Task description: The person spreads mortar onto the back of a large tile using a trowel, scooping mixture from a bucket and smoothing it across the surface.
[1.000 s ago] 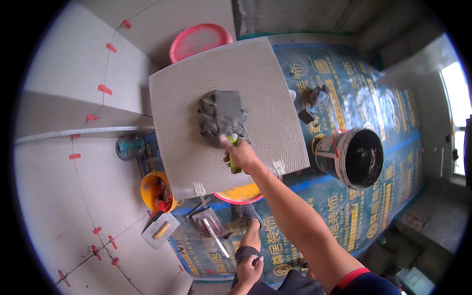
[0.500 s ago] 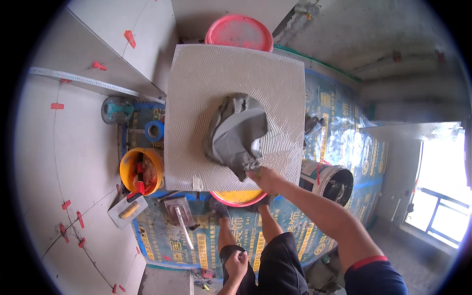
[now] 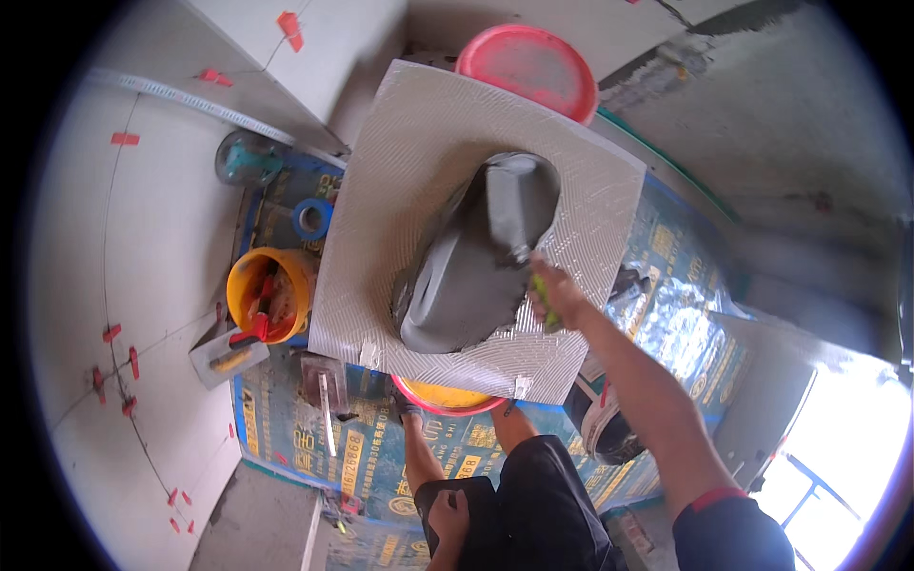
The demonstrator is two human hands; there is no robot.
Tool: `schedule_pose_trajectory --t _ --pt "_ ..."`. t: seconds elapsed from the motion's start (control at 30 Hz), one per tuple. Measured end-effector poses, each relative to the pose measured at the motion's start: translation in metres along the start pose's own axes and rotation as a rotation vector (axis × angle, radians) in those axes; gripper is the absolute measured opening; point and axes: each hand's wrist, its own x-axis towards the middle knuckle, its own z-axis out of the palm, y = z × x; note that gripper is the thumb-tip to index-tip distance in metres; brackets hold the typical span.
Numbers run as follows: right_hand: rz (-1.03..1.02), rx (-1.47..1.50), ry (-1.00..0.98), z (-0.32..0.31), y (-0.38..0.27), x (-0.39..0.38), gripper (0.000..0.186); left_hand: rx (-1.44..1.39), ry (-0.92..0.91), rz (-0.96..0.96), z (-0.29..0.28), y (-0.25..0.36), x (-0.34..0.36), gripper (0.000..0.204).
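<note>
My right hand (image 3: 562, 297) is closed round the green handle of a trowel (image 3: 507, 207). The trowel's blade lies on a thick grey mound of mortar (image 3: 462, 295), near its far end. Beneath the mound is a large square tile (image 3: 381, 181), its upper face combed with fine ridges. My left hand (image 3: 447, 519) rests on my thigh with its fingers curled, and nothing shows in it.
A red tub (image 3: 528, 71) and a red-rimmed yellow tub (image 3: 446, 396) show under the tile's edges. Leftward are a yellow bucket (image 3: 245, 284) with tools, blue tape (image 3: 312, 219), a notched trowel (image 3: 228, 360) and a suction cup (image 3: 246, 160). A dark bucket (image 3: 609, 433) stands right.
The trowel has moved to the mound's far right, my right hand following. The mortar has spread into a longer, smoother shape. The whole view has turned somewhat; my left hand stays on my thigh.
</note>
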Motion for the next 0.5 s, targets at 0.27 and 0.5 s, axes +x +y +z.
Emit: schedule_pose_trajectory --t 0.27,0.5 --pt "-0.449 -1.504 -0.244 0.066 0.054 -0.033 0.055 -0.017 0.005 -0.121 0.002 0.038 -0.008 0.024" --pt "-0.621 -1.516 0.214 0.050 -0.069 0.026 0.049 0.001 0.010 0.161 0.026 0.023 -0.004 0.021"
